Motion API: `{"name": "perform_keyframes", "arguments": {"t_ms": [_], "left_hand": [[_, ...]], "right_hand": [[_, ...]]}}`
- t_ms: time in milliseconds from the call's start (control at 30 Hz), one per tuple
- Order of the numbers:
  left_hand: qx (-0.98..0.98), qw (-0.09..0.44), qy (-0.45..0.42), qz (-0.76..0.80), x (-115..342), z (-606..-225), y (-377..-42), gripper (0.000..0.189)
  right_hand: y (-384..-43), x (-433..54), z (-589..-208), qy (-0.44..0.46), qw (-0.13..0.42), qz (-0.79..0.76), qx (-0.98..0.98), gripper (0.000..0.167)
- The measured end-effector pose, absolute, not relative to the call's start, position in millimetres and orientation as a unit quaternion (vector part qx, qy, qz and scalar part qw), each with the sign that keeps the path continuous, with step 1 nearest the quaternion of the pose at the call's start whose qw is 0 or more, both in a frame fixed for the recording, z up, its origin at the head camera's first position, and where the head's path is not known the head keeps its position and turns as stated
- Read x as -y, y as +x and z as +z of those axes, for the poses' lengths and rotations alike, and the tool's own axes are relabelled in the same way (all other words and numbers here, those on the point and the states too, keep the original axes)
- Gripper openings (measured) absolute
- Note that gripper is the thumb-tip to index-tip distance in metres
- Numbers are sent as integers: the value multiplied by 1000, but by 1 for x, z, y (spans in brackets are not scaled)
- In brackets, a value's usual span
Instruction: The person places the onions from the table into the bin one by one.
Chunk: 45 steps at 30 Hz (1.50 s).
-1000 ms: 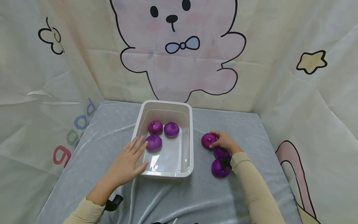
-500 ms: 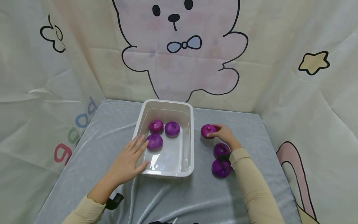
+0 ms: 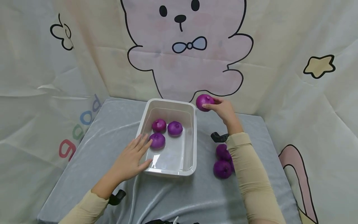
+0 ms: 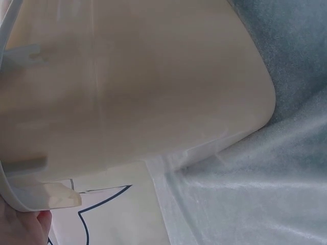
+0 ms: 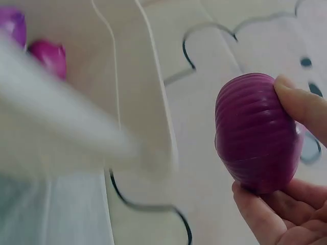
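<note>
presently, i watch the right hand [image 3: 223, 111] hold a purple onion [image 3: 204, 102] up off the grey cloth [image 3: 201, 193], just right of the upper right corner of the white tub [image 3: 174, 157] in the head view. grip: pinched, thumb on one side, fingers round the other; the right wrist view shows the ribbed flank between them. height over the rim: cannot tell.

left hand [image 3: 131, 160]: fingers straight and spread at the tub's left edge, left of centre in the frame, grasping nothing that i can see. pressure unknown.

in the tub, an upper-left onion [image 3: 159, 125], a right-hand onion [image 3: 175, 128] and a lower onion [image 3: 157, 141] sit grouped. loose onions [image 3: 222, 169] lie bunched by the right sleeve [image 3: 250, 168], one mostly hidden.

my reading: a carry beside the tub. to do it well, i would hold the pinch firm and even, since the smooth skin could slip. for a crossing, i would lift well over the rim, aim for the roomier lower right of the tub, and lower until contact before letting go; dropped, it would probably roll into the others. the left hand should steady the tub lightly, without tipping it.
</note>
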<state>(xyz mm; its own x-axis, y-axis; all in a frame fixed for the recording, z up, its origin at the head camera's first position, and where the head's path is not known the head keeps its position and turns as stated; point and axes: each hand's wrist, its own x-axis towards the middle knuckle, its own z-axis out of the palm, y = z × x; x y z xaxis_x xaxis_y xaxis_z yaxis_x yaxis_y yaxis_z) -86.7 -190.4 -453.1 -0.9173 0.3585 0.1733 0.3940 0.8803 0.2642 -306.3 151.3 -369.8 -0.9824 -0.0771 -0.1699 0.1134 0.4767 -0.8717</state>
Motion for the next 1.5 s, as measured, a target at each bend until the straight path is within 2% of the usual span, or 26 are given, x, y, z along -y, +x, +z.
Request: {"name": "perform_keyframes", "arguments": {"t_ms": [233,367,633,900,1267,1500], "left_hand": [[968,56,-193,-150,190,-451,-88,71],[968,58,-194,-149,190,-451,-88,71],[968,60,-196,-142,191,-452,-88,71],[966,73,-202,-141,188,-449,-86,67],[967,72,-201,-142,190,-452,-86,70],[966,73,-199,-147,189,-452,-87,71]], "right_hand": [[-305,-77,-372,-38,127,-528,-839,73],[-306,-43,-385,-50,156,-508,-846,72],[-304,0,-424,-82,174,-461,-866,74],[-292,19,-460,-114,172,-439,-874,63],[-276,31,-472,-135,191,-381,-894,66],[-277,30,-475,-136,190,-373,-898,67]]}}
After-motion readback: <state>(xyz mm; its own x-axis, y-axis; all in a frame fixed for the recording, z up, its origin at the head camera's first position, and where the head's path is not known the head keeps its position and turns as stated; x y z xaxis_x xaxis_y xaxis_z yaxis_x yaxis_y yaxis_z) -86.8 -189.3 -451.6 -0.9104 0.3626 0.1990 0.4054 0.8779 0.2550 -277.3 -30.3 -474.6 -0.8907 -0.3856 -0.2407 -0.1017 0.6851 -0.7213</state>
